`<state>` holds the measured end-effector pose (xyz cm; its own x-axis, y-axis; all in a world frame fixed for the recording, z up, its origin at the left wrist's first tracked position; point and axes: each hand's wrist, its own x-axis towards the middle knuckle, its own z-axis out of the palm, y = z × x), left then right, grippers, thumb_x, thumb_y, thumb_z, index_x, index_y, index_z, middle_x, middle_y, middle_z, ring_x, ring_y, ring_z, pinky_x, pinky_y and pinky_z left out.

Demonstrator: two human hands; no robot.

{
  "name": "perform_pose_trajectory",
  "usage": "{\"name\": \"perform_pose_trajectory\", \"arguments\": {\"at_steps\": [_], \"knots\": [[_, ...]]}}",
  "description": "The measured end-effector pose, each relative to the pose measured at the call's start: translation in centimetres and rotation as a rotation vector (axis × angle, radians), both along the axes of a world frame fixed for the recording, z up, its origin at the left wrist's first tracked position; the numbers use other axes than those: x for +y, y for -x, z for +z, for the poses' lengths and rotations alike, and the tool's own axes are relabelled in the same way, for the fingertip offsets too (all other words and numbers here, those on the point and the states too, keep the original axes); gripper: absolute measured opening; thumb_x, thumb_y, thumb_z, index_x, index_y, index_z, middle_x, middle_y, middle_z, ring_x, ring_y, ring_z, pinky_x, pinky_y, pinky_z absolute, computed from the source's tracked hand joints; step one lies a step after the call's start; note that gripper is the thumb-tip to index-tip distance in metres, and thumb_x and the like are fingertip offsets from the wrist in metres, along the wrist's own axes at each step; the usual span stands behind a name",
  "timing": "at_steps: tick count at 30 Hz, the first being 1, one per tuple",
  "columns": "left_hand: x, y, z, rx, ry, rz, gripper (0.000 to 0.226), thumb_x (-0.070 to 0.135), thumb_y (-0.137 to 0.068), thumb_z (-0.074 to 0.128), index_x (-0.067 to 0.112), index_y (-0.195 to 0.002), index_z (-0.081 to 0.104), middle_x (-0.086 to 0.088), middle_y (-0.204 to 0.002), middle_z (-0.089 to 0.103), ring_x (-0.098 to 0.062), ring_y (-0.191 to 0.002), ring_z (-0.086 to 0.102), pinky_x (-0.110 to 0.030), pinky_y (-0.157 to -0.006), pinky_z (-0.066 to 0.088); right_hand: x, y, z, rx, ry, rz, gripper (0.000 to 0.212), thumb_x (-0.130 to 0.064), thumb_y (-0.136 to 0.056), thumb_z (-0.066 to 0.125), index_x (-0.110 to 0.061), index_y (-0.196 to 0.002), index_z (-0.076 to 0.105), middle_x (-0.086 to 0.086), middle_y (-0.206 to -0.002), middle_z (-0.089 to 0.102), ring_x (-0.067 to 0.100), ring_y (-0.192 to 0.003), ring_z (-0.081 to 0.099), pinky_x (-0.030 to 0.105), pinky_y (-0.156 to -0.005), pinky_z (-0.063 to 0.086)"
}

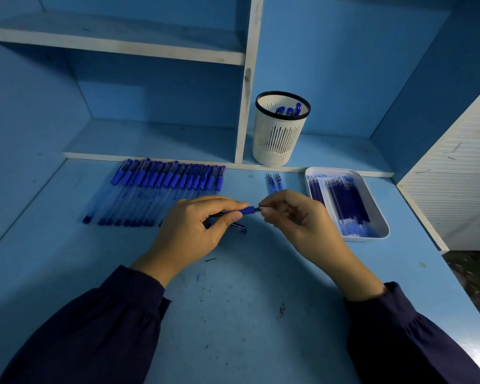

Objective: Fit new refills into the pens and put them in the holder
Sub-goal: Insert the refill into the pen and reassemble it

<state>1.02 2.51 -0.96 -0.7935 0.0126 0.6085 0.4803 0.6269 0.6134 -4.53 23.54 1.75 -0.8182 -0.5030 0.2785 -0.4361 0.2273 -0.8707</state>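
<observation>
Fig. My left hand (pixel 194 231) gripped one pen (pixel 247 210) round its barrel above mid-desk; my right hand (pixel 297 217) pinched its tip. Bare desk (pixel 233 314) lay open toward me. Pen row (pixel 164 187) at left (too packed to count), one refill tray (pixel 377 217) near the right edge, one holder (pixel 277 139) behind with three pens.
</observation>
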Motion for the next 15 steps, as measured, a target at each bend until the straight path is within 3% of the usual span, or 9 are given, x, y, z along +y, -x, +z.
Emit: {"name": "perform_pose_trajectory", "arguments": {"at_steps": [2,6,10,13,15], "knots": [[0.01,-0.01,0.02,-0.002,-0.004,-0.004,0.022,0.026,-0.09,0.07,0.018,-0.109,0.077,0.011,-0.104,0.075,0.002,-0.093,0.069,-0.013,-0.075,0.052,0.07,0.08,0.03,0.003,-0.022,-0.024,0.02,-0.027,-0.09,0.062,-0.01,-0.098,0.07,0.0,-0.081,0.07,0.013,-0.075,0.067,0.03,-0.072,0.055],[0.0,-0.02,0.11,0.007,-0.007,-0.004,0.021,0.026,-0.09,0.071,0.015,-0.108,0.077,0.012,-0.103,0.074,0.002,-0.092,0.068,-0.012,-0.076,0.051,0.08,0.03,0.21,-0.003,0.037,0.008,0.013,-0.008,-0.088,0.067,-0.008,-0.102,0.066,0.003,-0.086,0.069,0.011,-0.077,0.066,0.018,-0.075,0.05],[0.07,-0.01,0.19,0.009,0.006,-0.007,0.02,0.019,-0.089,0.072,0.014,-0.107,0.077,0.012,-0.102,0.073,0.003,-0.093,0.067,-0.01,-0.078,0.05,0.23,0.04,0.22,0.015,-0.014,-0.016,0.017,-0.027,-0.089,0.064,-0.011,-0.095,0.069,-0.002,-0.079,0.07,0.01,-0.073,0.066,0.023,-0.071,0.053],[0.15,0.02,0.22,0.012,0.009,-0.012,0.019,0.016,-0.089,0.072,0.013,-0.107,0.077,0.012,-0.101,0.072,0.005,-0.092,0.066,-0.008,-0.077,0.048,0.13,0.02,0.36,-0.064,0.078,0.026,0.016,-0.008,-0.087,0.068,-0.008,-0.103,0.064,0.005,-0.089,0.069,0.012,-0.08,0.066,0.017,-0.077,0.049],[0.07,-0.02,0.21,0.013,0.004,-0.018,0.019,0.015,-0.088,0.072,0.013,-0.107,0.076,0.011,-0.1,0.072,0.005,-0.092,0.066,-0.008,-0.077,0.048,0.08,0.03,0.28,-0.048,0.053,0.04,0.012,-0.006,-0.089,0.066,-0.006,-0.101,0.064,0.006,-0.086,0.069,0.009,-0.077,0.065,0.016,-0.074,0.048]]}}
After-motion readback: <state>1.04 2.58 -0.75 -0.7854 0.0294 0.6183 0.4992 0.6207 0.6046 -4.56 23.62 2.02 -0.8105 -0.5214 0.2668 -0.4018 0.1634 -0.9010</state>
